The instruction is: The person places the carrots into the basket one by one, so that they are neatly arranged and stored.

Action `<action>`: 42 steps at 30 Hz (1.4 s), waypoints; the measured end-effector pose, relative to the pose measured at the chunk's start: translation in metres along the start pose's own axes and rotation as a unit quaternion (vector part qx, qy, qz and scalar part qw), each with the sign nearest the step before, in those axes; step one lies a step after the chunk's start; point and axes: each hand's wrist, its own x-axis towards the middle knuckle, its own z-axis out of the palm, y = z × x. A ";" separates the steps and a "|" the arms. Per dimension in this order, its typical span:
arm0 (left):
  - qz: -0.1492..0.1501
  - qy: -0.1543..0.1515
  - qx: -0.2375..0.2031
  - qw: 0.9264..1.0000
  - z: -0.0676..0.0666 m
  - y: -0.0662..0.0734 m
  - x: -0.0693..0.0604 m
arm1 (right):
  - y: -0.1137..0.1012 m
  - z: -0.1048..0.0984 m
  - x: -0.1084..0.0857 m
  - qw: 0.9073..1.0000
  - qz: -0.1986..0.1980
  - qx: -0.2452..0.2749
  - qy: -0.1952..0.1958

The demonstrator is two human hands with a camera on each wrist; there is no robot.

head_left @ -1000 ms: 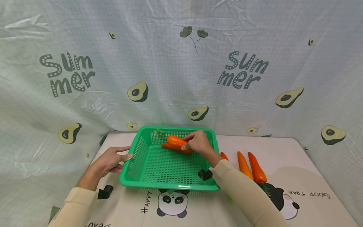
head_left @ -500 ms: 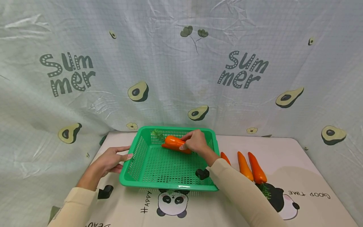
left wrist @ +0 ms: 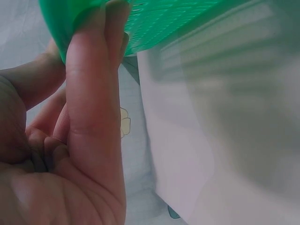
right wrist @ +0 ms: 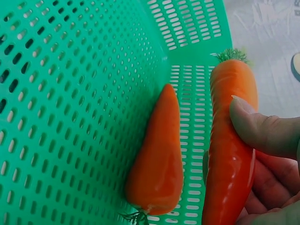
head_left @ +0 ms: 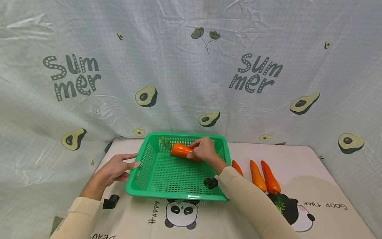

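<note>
My right hand [head_left: 204, 150] pinches an orange carrot [head_left: 180, 150] with a green leafy top inside the green plastic basket [head_left: 179, 197]. In the right wrist view, thumb and fingers grip this carrot [right wrist: 232, 131] around its middle, leafy end away from the hand. A second carrot [right wrist: 157, 164] lies against the basket's perforated floor beside it, pointing the opposite way. In the head view it is mostly hidden behind the held one. My left hand [head_left: 116, 168] holds the basket's left rim, thumb on top; the left wrist view shows fingers against the green rim [left wrist: 58, 21].
Right of the basket, two carrots [head_left: 257, 176] [head_left: 271, 177] lie side by side on the white table [head_left: 293, 162]. A third carrot's tip [head_left: 237, 167] shows beside my right sleeve. A patterned curtain [head_left: 179, 66] hangs behind the table.
My right hand has shifted slightly left and lowered the carrot a little toward the one lying in the basket. My left hand stays on the rim.
</note>
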 end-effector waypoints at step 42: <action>-0.013 0.008 -0.002 1.000 0.003 0.004 -0.003 | 0.002 0.012 0.010 0.998 0.001 -0.049 -0.025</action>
